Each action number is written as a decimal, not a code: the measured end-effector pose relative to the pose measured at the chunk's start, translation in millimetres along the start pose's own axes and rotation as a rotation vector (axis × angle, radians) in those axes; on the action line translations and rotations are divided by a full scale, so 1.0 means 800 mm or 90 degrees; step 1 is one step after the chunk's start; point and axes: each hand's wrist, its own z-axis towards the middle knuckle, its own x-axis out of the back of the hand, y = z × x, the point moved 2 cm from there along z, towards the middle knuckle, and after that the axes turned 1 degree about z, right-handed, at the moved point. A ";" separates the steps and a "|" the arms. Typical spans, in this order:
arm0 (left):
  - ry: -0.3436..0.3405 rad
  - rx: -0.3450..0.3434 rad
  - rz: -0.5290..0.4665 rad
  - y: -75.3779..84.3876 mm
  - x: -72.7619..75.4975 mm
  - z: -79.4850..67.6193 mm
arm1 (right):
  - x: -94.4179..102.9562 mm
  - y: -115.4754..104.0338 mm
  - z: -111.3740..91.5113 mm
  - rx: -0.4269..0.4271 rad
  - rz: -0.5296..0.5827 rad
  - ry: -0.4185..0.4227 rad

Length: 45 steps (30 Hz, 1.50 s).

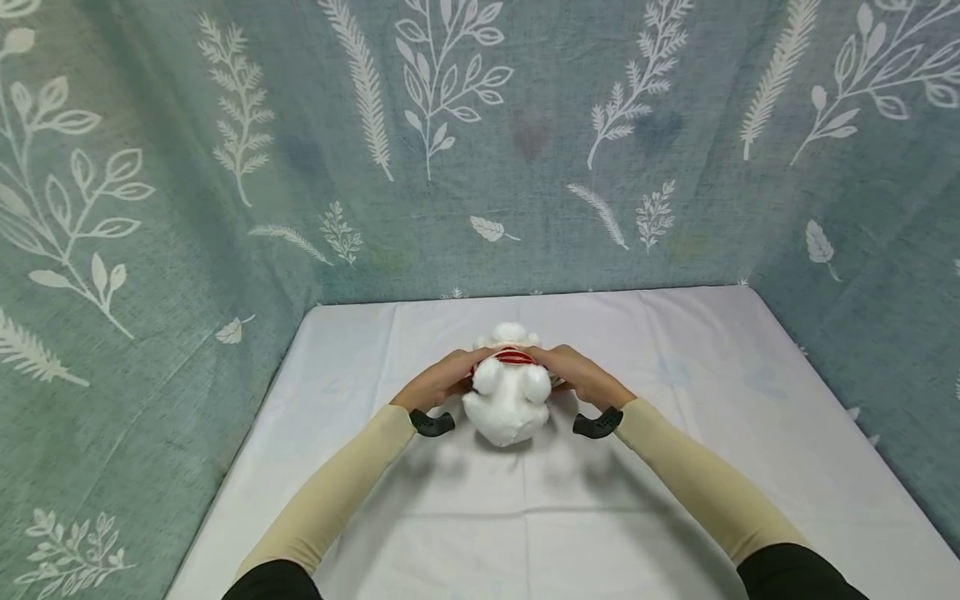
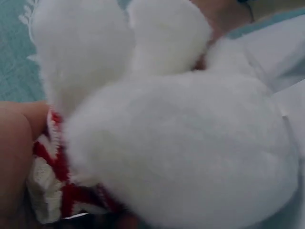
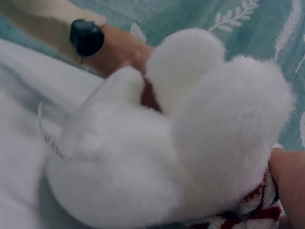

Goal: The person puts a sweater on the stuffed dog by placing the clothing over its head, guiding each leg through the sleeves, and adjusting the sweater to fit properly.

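A white fluffy stuffed toy (image 1: 506, 410) with rounded parts sits on the white-covered table, a red-and-white striped knitted piece (image 1: 514, 356) around it. From one side my left hand (image 1: 441, 379) grips the toy at the knit, and my right hand (image 1: 588, 379) holds it from the other side. Both thumbs lie near the top of the striped band; the other fingers are mostly hidden by the toy. White fur (image 2: 181, 143) fills much of the left wrist view. A small printed tag (image 3: 47, 138) sticks out of the toy in the right wrist view.
A white cloth (image 1: 525, 525) with fold creases covers the table. Green-blue curtains (image 1: 525, 225) with white leaf patterns stand behind it and along both sides. Each wrist carries a dark strap-like device (image 1: 597, 422).
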 end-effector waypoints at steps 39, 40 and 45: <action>0.072 -0.549 0.715 0.064 -0.046 -0.059 | 0.000 -0.002 -0.025 0.381 -0.295 0.161; 0.094 -0.549 0.718 0.064 -0.047 -0.059 | 0.001 -0.003 -0.026 0.367 -0.270 0.158; 0.205 -0.542 0.733 0.061 -0.053 -0.058 | 0.007 -0.009 -0.037 0.317 -0.161 0.129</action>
